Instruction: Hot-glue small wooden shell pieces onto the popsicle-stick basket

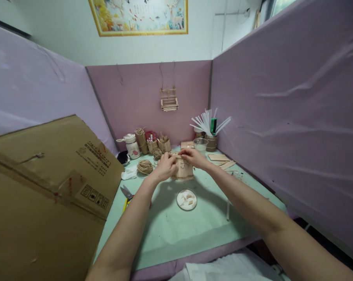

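Observation:
A small light-wood craft piece [183,170] stands upright on the pale green table, between my two hands. My left hand [166,164] rests against its upper left side with fingers bent round the edge. From the right, my right hand [191,157] touches its top with thumb and fingers pressed together. Anything small between those fingertips is too tiny to make out. Nearer to me lies a round white dish [186,205] with several small wood pieces in it.
Scissors [127,192], a twine ball [145,167] and a white jar [132,146] are at left. Flat wood strips [219,157] and a holder of white sticks [211,142] stand at right. A large cardboard sheet [47,195] leans at the left edge; a white stick [228,210] lies at right.

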A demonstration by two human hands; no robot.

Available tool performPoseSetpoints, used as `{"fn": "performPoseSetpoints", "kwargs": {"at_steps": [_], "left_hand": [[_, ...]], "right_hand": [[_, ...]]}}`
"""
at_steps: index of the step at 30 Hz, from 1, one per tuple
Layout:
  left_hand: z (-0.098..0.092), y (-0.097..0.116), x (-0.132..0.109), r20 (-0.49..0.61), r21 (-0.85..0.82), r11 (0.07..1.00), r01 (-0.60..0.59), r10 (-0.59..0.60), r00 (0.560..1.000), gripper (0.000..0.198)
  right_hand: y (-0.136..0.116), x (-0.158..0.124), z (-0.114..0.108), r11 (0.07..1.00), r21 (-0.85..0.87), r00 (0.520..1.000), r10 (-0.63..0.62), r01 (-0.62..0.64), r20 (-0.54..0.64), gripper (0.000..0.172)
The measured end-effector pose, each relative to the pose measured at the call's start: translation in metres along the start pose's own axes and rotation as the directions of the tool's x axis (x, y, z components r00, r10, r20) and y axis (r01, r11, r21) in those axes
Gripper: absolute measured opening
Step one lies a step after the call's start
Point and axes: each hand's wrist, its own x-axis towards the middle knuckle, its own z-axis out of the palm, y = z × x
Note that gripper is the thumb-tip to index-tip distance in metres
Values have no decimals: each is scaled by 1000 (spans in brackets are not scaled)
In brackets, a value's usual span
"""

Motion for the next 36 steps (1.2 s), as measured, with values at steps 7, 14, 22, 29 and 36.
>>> {"fn": "performPoseSetpoints", "kwargs": {"at_steps": [7, 14, 22, 29, 36], "left_hand": [[1, -3, 9, -68, -56, 995, -88, 84, 994, 12], [6, -7, 14, -249, -243, 966, -88, 26, 968, 9], [-4, -8, 11, -225, -538, 841, 47, -197, 954, 15], [-16, -23, 11, 45, -500, 862, 86, -73, 996, 18], [-23, -21, 26, 113, -130, 989, -75, 90, 990, 11]], "right_hand": [[-2, -1, -1, 999, 35, 1000, 20, -20, 3, 20], [-1, -5, -1, 998, 44, 999, 37, -36, -18, 21], [-2, -4, -2, 999, 27, 999, 31, -31, -34, 22], [0, -1, 0, 999, 32, 999, 40, -39, -28, 23], [-1, -2, -3, 998, 37, 998, 58, -57, -30, 22]]}}
